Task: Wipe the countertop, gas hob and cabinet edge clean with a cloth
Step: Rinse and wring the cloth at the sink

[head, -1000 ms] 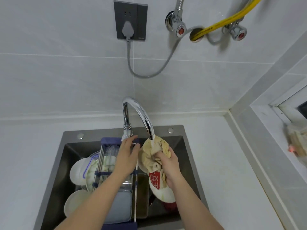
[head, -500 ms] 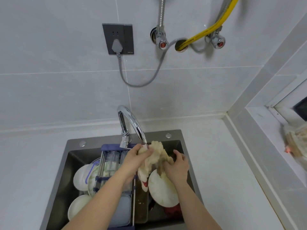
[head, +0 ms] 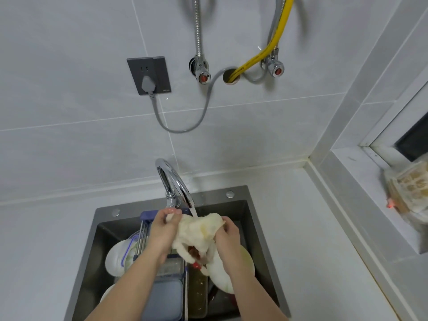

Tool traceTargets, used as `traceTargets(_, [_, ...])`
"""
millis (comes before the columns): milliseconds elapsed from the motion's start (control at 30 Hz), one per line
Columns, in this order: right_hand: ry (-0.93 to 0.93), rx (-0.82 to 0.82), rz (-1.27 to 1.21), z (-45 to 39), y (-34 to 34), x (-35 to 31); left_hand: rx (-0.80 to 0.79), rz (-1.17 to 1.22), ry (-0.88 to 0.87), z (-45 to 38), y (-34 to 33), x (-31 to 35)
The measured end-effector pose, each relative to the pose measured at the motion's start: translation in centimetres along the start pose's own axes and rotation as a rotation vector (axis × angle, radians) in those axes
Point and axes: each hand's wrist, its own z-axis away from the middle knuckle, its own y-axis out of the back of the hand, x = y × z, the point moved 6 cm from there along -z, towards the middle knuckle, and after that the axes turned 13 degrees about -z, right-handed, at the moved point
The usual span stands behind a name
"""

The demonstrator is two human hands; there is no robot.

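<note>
A pale yellow cloth (head: pixel 198 232) is stretched between both hands over the dark sink (head: pixel 252 218). My left hand (head: pixel 165 230) grips its left end and my right hand (head: pixel 228 237) grips its right end. Water runs from the chrome tap (head: pixel 172 181) onto the top of the cloth. The white countertop (head: pixel 301 239) spreads out on both sides of the sink. The gas hob and the cabinet edge are out of view.
The sink holds white plates (head: pixel 115 256), a metal rack (head: pixel 143 237), a grey tub (head: pixel 165 297) and a large plate (head: pixel 222 276) under the cloth. A wall socket (head: pixel 149 75), valves and a yellow hose (head: pixel 261 54) are above. A wrapped packet (head: pixel 407 188) lies on the right sill.
My left hand left the tap area and took hold of the cloth. Both hands pulled the cloth apart under the running water. The camera tilted down.
</note>
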Motion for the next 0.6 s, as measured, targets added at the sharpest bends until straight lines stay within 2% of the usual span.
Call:
traceTargets(67, [0.064, -0.033, 0.086, -0.3, -1.0, -1.4, -0.004, -0.176, -0.043, -0.4, 0.5, -0.6])
traceTargets(167, [0.165, -0.102, 0.175, -0.2, -2.6, -3.0, -0.153, -0.446, -0.129, -0.4, -0.5, -1.7])
traceTargets(267, [0.21, -0.167, 0.279, 0.2, -3.6, -4.0, -0.104, -0.682, -0.227, -0.3, -0.6, -2.6])
traceTargets(333, [0.245, -0.18, 0.345, 0.2, -3.7, -4.5, -0.03, -0.695, -0.389, 0.6, -0.3, -1.9])
traceTargets(433, [0.296, -0.215, 0.463, 0.4, -4.2, -4.7, -0.15, -0.677, -0.544, 2.2, -1.7, -1.5])
traceTargets(467, [0.327, -0.23, 0.518, 0.6, -4.5, -4.8, -0.159, -0.691, -0.574, 2.5, -2.1, -1.3])
traceTargets(600, [0.549, -0.343, 0.805, 0.7, -4.2, -5.6, -0.019, -0.781, -0.522, 1.2, -1.1, -1.1])
